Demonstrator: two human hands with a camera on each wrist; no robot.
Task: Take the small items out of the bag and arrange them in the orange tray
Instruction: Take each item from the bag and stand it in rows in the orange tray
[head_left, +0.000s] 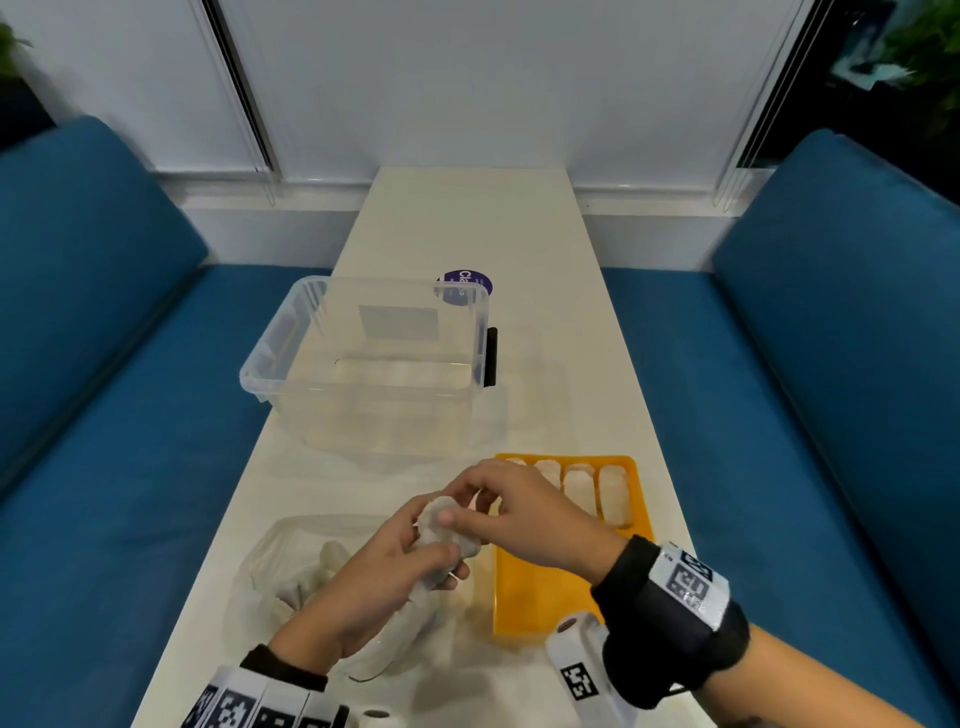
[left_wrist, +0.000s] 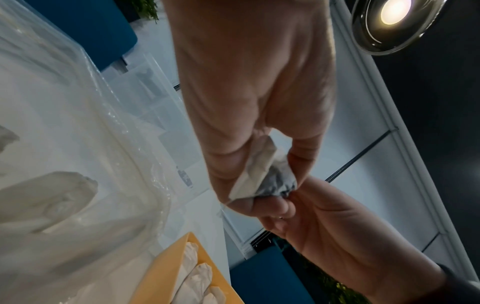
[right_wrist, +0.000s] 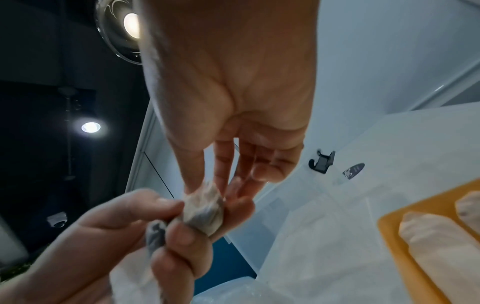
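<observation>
Four rolls (head_left: 582, 491) lined along orange tray's (head_left: 540, 597) far edge; another (head_left: 441, 530) pinched by left hand (head_left: 384, 577) and right hand (head_left: 514, 519); more left in bag (head_left: 291, 571).

Long white table (head_left: 467, 223) runs away from the camera btwn two blue benches. Directly on it: clear plastic storage bin (head_left: 363, 364) w/ black side latch, mid-table, left of centre; round purple sticker (head_left: 464, 287) just behind bin, text partly hidden. Nearer, orange tray (head_left: 540, 597) at right edge, w/ pale wrapped rolls (head_left: 579, 488) side by side in its far end. Clear plastic bag (head_left: 291, 561) at near left, beside tray, more pale items inside.
</observation>
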